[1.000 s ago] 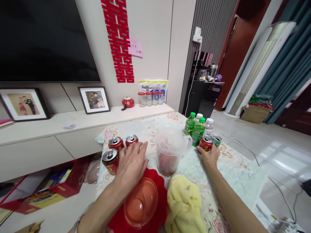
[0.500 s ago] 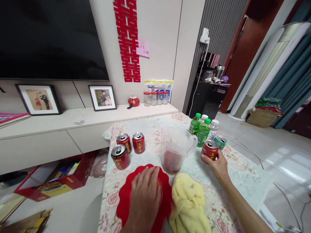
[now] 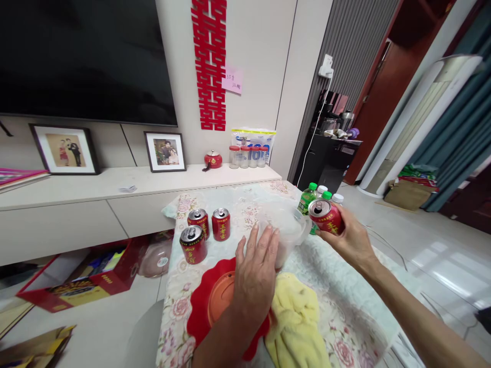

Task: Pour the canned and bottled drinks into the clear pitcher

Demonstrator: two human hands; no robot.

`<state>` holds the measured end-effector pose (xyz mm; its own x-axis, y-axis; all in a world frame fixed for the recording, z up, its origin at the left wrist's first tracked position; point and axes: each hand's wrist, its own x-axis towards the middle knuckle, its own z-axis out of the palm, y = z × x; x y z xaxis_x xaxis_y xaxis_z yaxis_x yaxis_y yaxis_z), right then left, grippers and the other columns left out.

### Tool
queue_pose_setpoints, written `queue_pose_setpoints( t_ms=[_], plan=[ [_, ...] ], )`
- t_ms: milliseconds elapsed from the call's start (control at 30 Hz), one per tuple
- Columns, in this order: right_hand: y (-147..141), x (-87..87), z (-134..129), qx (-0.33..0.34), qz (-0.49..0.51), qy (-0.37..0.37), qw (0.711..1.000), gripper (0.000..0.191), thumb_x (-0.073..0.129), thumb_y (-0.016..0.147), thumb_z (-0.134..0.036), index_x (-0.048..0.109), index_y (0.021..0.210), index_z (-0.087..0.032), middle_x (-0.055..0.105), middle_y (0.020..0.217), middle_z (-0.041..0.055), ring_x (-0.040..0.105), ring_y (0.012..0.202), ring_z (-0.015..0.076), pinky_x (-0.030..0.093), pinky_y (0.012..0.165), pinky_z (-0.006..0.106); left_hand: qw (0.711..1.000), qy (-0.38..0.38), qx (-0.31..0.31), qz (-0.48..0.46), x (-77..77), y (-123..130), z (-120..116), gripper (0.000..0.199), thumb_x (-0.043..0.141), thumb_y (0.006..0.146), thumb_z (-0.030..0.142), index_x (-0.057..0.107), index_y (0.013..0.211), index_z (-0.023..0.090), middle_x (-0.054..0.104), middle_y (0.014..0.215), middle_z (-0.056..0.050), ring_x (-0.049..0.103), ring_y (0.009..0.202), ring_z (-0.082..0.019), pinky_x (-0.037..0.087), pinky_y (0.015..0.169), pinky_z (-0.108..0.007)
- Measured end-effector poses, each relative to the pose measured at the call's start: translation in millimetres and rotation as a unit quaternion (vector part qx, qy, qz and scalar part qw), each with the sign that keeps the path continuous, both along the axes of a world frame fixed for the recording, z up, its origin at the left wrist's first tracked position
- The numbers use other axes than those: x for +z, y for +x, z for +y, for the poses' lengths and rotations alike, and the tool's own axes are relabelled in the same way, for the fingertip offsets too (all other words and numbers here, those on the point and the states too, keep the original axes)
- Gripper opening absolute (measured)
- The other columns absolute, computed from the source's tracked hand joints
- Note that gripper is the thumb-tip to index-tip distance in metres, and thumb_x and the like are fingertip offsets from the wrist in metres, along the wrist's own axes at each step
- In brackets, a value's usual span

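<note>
My right hand (image 3: 353,237) grips a red drink can (image 3: 327,216), raised off the table and tipped a little to the left. The can's top faces up, toward the clear plastic jug (image 3: 287,230). My left hand (image 3: 256,271) is stretched out with its fingers extended against the jug's near side; whether it presses the jug I cannot tell. Below that hand lies a red scalloped tray (image 3: 203,291) with an orange round middle. A yellow towel (image 3: 295,317) is bunched just right of the tray. Several red cans (image 3: 221,225) stand upright at the left.
Bottles with green caps (image 3: 309,197) and white caps stand behind the raised can. A flowered tablecloth (image 3: 180,312) covers the table. Along the wall, a white cabinet (image 3: 153,184) holds framed photos and lidded glass jars (image 3: 244,157). A red box (image 3: 76,276) sits on the floor at left.
My right hand has lifted the red can off the table and brought it left, nearer the jug. From over the tray, my left hand has moved right and forward to the jug.
</note>
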<state>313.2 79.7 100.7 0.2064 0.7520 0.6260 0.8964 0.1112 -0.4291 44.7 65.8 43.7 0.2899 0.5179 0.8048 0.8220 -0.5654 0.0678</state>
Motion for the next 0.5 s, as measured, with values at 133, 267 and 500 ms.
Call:
queue_pose_setpoints(
  t_ms=[133,267,500],
  plan=[
    [-1,8.1,5,0.02,-0.084,0.013,0.996,0.064,0.071,0.075,-0.042,0.06,0.136,-0.024,0.073,0.12,0.0123,0.068,0.109,0.0373,0.056,0.091,0.053,1.0,0.006,-0.005,-0.005,-1.5,3,7,0.053,0.043,0.096,-0.001,0.063,0.141,0.02,0.071,0.145,-0.003,0.061,0.139,-0.032,0.048,0.109,-0.052],
    [0,12.9,8,0.041,-0.163,0.025,0.985,0.063,0.068,0.079,-0.036,0.056,0.139,-0.023,0.072,0.123,0.0149,0.065,0.112,0.0391,0.056,0.091,0.055,1.0,0.002,-0.004,-0.009,2.5,2,6,0.056,0.045,0.094,-0.003,0.066,0.139,0.021,0.072,0.144,-0.001,0.063,0.135,-0.034,0.049,0.107,-0.054],
    [-1,23.7,15,0.06,-0.276,0.038,0.959,0.063,0.067,0.081,-0.032,0.055,0.14,-0.014,0.069,0.124,0.021,0.063,0.111,0.0412,0.054,0.094,0.057,0.999,-0.038,0.006,0.009,7.1,2,-1,0.057,0.049,0.094,-0.001,0.064,0.143,0.021,0.067,0.15,-0.002,0.062,0.131,-0.036,0.052,0.104,-0.056]
  ],
)
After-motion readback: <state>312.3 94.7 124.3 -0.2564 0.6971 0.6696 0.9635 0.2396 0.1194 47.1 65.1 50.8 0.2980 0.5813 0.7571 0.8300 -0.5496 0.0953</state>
